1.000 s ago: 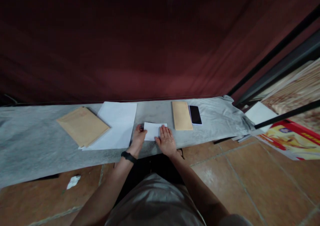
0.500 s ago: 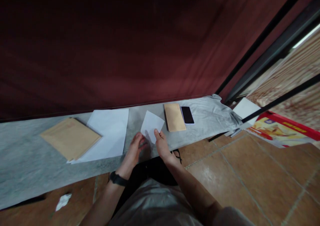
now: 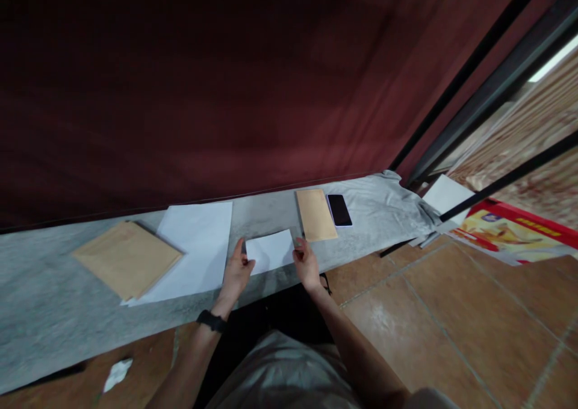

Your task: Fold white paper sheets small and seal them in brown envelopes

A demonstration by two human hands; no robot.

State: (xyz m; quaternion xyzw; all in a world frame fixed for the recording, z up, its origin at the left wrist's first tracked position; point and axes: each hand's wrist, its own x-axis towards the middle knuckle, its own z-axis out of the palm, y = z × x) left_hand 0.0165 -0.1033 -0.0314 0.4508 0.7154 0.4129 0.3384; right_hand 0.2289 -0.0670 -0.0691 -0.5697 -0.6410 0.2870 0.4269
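Note:
A folded sheet of white paper (image 3: 271,251) lies crosswise between my two hands, low over the near side of the grey-covered table. My left hand (image 3: 237,271), below a black wristband, grips its left edge with the thumb on the paper. At the right edge, my right hand (image 3: 307,267) has thumb and fingers closed on the paper's side; the exact contact is partly hidden. Just beyond the right hand lies a brown envelope (image 3: 316,215), with a dark-screened phone (image 3: 339,210) beside it.
On the left, a stack of brown envelopes (image 3: 129,258) overlaps larger white sheets (image 3: 198,246). Behind the table (image 3: 40,300) hangs a dark red curtain (image 3: 226,126). Black metal bars (image 3: 510,186) and a colourful red-and-yellow box (image 3: 510,231) stand at the right. A crumpled white tissue (image 3: 118,374) lies on the tiled floor.
The folded paper has turned from a tilted position to lie crosswise and come nearer me. My left hand has gone from loose beside it to gripping its left edge; my right hand shifted right.

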